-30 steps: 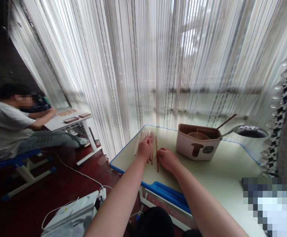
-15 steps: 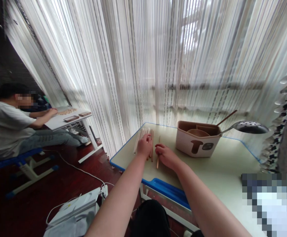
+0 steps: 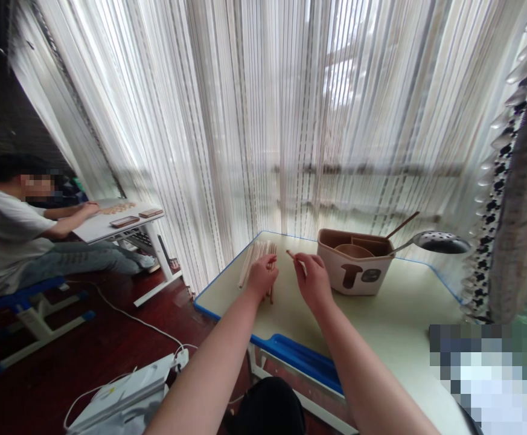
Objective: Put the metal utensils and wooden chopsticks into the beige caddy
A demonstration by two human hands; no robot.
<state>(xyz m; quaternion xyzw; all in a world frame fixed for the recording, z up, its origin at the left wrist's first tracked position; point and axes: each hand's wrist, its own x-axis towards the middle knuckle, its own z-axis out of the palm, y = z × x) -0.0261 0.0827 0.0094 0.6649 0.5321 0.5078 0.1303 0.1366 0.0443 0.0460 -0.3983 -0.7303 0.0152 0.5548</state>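
Observation:
Several wooden chopsticks (image 3: pixel 246 266) lie side by side on the pale tabletop, pointing away from me. Over the right part of this row is my left hand (image 3: pixel 262 277), its fingers curled against the brown chopsticks (image 3: pixel 271 296), whose ends show beyond and below the hand. To its right, my right hand (image 3: pixel 312 275) is raised a little, pinching a single chopstick (image 3: pixel 289 252). Only a short end of that chopstick sticks out past the fingertips; the rest is hidden by the hand.
Right of my hands stands a white and brown divided utensil holder (image 3: pixel 363 278), with a slotted metal skimmer (image 3: pixel 442 241) and a brown handle (image 3: pixel 402 225) leaning out. A blue tray edge (image 3: pixel 299 356) lines the table's front. Far left, a person (image 3: pixel 14 223) sits at another table (image 3: pixel 91 229).
My right hand has lifted and turned with the chopstick, which stood lengthwise below the fingers before. My left hand stays over the row. The view has shifted slightly.

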